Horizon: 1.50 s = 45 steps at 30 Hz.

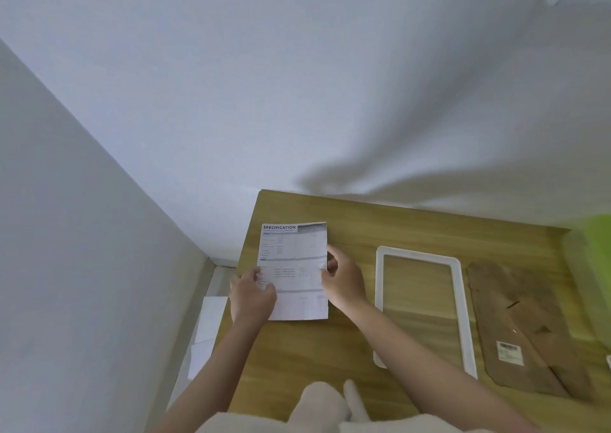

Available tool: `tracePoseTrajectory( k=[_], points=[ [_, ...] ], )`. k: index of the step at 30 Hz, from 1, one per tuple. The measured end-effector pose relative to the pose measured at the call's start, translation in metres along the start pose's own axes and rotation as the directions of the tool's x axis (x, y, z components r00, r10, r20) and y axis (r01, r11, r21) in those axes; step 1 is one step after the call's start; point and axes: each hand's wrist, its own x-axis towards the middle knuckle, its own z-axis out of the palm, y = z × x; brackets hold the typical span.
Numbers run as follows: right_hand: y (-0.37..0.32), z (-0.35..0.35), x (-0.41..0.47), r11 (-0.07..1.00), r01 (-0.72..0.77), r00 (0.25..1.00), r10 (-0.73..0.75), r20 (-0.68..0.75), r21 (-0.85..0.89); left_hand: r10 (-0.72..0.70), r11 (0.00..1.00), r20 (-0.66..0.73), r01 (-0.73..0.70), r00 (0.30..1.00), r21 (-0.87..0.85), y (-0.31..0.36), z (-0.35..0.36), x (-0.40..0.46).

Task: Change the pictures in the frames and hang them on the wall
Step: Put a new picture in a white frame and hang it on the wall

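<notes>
- A printed sheet (294, 272) headed "SPECIFICATION" lies flat on the wooden tabletop (347, 350), near its far-left corner where the two white walls meet.
- The left hand (251, 295) rests on the sheet's near-left edge, with the thumb on top of the paper and the other fingers out of sight, so whether it pinches or only presses cannot be told.
- The right hand (340, 278) touches the sheet's right edge about halfway along, fingers curled at the border; it looks like a light pinch, though the grip is not clear.
- The two hands sit apart, one on each long side, which seems meant to keep the paper square and steady while it is lined up or lifted.
- The white picture frame (423, 310) lies to the right of the sheet, empty, with the wood showing through its opening.
- The brown backing board (522, 330) lies further right, just beside the frame, with a small label near its close end; laid out this way, the parts are ready to take a new picture.
- Judging by this, the sheet is either the old insert or the one going in; nothing is hung yet.
</notes>
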Motion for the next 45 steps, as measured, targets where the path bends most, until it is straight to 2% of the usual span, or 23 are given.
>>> tracePoseTrajectory(
  k=[4, 9, 12, 16, 20, 28, 33, 40, 45],
  points=[
    [0.008, -0.019, -0.010, 0.996, 0.000, 0.998, 0.004, -0.055, 0.088, 0.058, 0.997, 0.043, -0.060, 0.997, 0.041, 0.002, 0.002, -0.004],
    [0.030, -0.065, -0.039, 0.981, 0.016, 0.971, 0.031, -0.239, 0.193, 0.211, 0.971, 0.171, -0.185, 0.963, -0.153, 0.022, 0.019, -0.028],
    [0.052, -0.095, -0.058, 0.977, -0.008, 0.944, 0.077, -0.322, 0.212, 0.287, 0.952, 0.234, -0.250, 0.929, -0.176, 0.040, 0.038, -0.049],
    [0.080, -0.131, -0.080, 0.986, -0.053, 0.914, 0.111, -0.389, 0.158, 0.373, 0.926, 0.304, -0.335, 0.877, -0.173, 0.058, 0.071, -0.078],
    [0.102, -0.156, -0.090, 0.995, -0.099, 0.900, 0.095, -0.425, 0.013, 0.434, 0.900, 0.328, -0.419, 0.839, -0.121, 0.067, 0.096, -0.099],
    [0.122, -0.167, -0.089, 0.970, -0.128, 0.938, 0.052, -0.342, -0.205, 0.517, 0.800, 0.416, -0.596, 0.748, 0.077, 0.070, 0.122, -0.109],
    [0.127, -0.172, -0.088, 0.966, -0.124, 0.954, 0.053, -0.295, -0.227, 0.527, 0.714, 0.449, -0.662, 0.722, 0.228, 0.067, 0.126, -0.112],
    [0.144, -0.184, -0.095, 0.983, -0.071, 0.979, 0.035, -0.201, -0.171, 0.496, 0.731, 0.390, -0.615, 0.776, 0.294, 0.063, 0.132, -0.126],
    [0.161, -0.203, -0.106, 0.985, -0.054, 0.974, 0.016, -0.228, -0.164, 0.510, 0.762, 0.300, -0.585, 0.806, 0.277, 0.064, 0.142, -0.147]
  ],
)
